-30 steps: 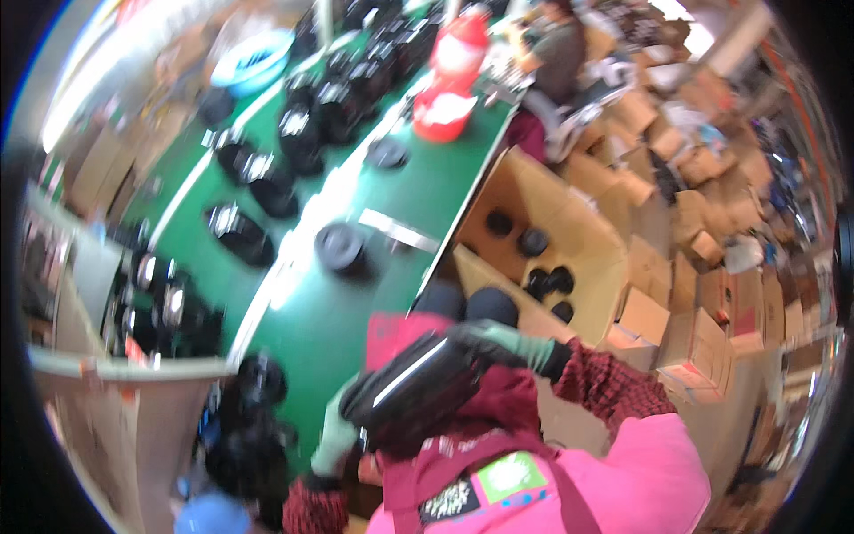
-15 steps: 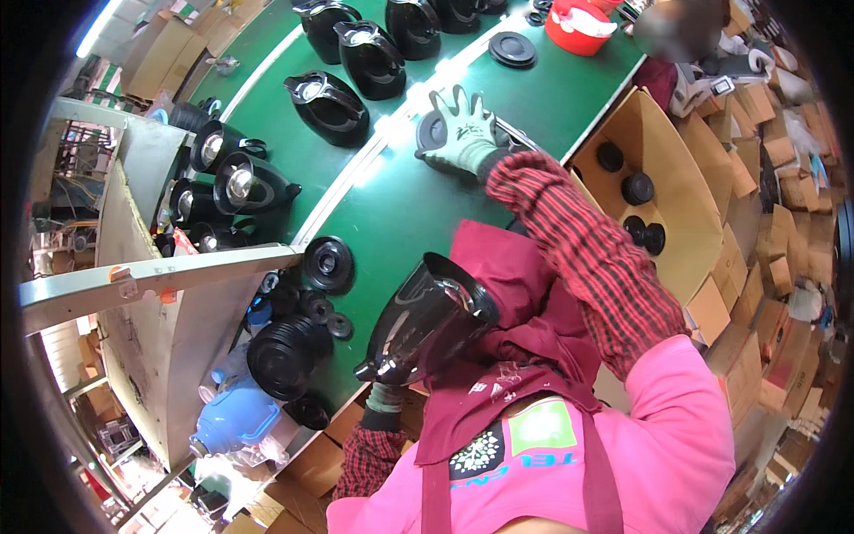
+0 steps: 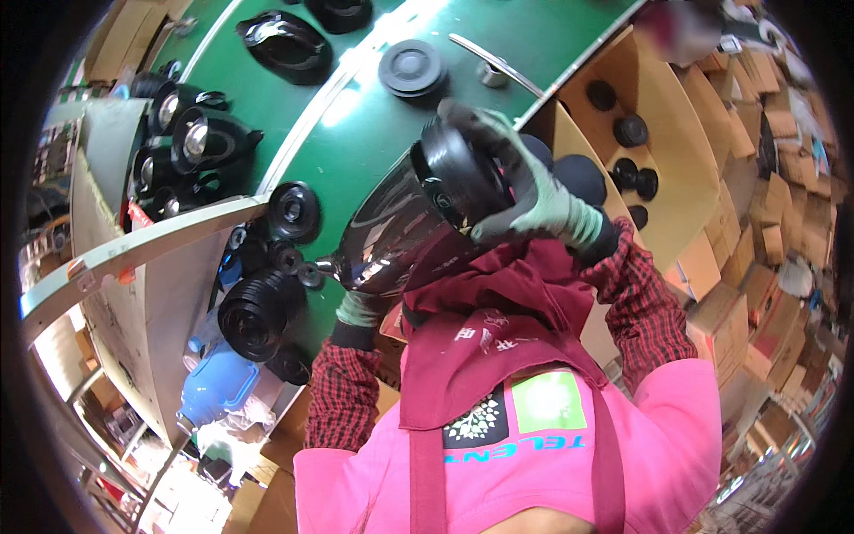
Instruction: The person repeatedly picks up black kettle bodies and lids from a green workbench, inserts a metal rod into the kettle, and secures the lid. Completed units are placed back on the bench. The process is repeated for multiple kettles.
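Observation:
A glossy black jug [image 3: 378,227] lies tilted in front of my apron, its spout end toward the lower left. My left hand [image 3: 358,309] is under the spout end and supports the jug; its fingers are hidden behind it. My right hand [image 3: 534,191], in a grey-green glove, is wrapped round a thick round black cap [image 3: 449,165]. The cap is against the jug's wide far end; whether it is seated there I cannot tell. Farther off on the green table [image 3: 356,138] lie ridged black discs [image 3: 414,69].
More black jugs [image 3: 285,44] stand at the far left and beyond the metal rail [image 3: 178,233]. Stacked black discs [image 3: 253,311] and a blue bottle [image 3: 218,383] are at left. An open carton [image 3: 676,151] with black round parts is at right. A metal strip [image 3: 494,62] lies on the table.
My right hand has come back from the discs on the table to the jug, now gripping a round cap at its wide end. The view has shifted.

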A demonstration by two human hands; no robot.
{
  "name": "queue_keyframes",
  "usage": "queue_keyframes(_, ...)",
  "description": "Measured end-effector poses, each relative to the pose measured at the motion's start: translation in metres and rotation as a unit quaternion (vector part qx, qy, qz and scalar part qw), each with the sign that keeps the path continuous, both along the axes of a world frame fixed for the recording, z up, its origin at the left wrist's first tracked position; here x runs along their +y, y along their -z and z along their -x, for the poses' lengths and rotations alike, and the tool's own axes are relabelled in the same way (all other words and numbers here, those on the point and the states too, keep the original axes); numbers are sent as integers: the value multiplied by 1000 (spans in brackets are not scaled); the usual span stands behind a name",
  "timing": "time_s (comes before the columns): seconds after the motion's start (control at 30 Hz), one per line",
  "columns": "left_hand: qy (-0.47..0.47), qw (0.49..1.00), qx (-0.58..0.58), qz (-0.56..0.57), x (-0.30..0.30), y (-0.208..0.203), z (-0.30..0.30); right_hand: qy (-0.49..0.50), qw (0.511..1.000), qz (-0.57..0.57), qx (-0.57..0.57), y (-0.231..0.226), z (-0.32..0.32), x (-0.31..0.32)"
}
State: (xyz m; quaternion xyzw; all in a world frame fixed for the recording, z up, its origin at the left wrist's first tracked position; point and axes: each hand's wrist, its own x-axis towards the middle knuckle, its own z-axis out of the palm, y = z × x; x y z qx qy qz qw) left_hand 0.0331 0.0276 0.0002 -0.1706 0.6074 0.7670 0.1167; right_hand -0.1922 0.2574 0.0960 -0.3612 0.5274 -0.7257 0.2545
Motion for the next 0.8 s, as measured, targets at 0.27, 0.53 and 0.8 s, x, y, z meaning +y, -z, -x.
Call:
queue_keyframes(0.27, 114, 990, 55, 63, 6, -17, 13, 47, 996, -50, 65, -10, -45, 53)
queue_keyframes(0.53, 130, 983, 76, 103, 1, -29, 10, 120, 989, -6, -90, -10, -85, 64)
queue_keyframes(0.8, 348, 869, 214, 278, 12, -58, 37, 142, 950, -79, 266, -39, -96, 77)
